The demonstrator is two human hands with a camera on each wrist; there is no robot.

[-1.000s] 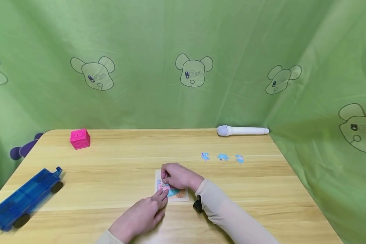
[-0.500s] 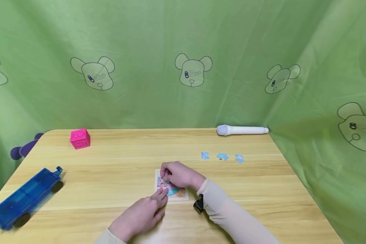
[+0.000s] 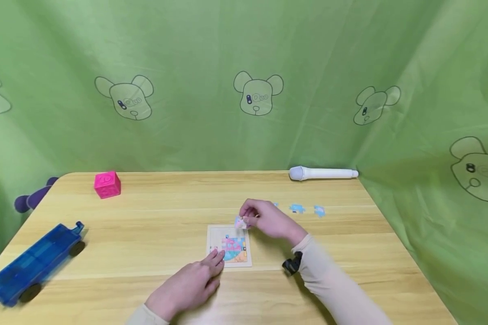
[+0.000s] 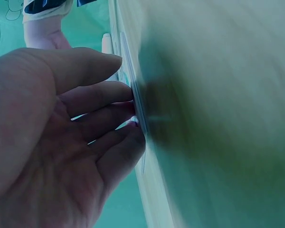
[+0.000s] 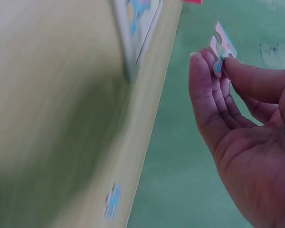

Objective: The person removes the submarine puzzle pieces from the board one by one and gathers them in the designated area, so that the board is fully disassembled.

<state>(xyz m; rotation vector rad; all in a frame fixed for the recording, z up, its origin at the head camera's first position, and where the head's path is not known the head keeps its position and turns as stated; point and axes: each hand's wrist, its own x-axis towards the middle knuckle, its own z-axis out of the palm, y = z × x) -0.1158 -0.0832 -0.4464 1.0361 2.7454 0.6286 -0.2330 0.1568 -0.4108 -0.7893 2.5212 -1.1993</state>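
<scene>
A small jigsaw tray (image 3: 249, 259) with a pale frame lies on the table, joined puzzle pieces (image 3: 235, 248) filling its lower right. Its upper and left parts show pale backing. My left hand (image 3: 189, 286) rests its extended fingertips on the lower left of the tray, beside a small pink bit of picture; the left wrist view shows these fingers at the tray's edge. Above the tray's upper right corner, my right hand (image 3: 273, 221) pinches a puzzle piece (image 5: 226, 42) between thumb and forefinger, held up off the table.
Loose blue puzzle pieces (image 3: 297, 208) lie in a row right of the tray, one partly hidden behind my right hand. A white toy microphone (image 3: 327, 174) lies at the back edge. On the left are a pink cube (image 3: 107, 184) and a blue toy wagon (image 3: 34, 266).
My right hand has lifted the puzzle piece off the tray's upper left and carried it right and away from me, uncovering the tray. The left hand keeps its place.
</scene>
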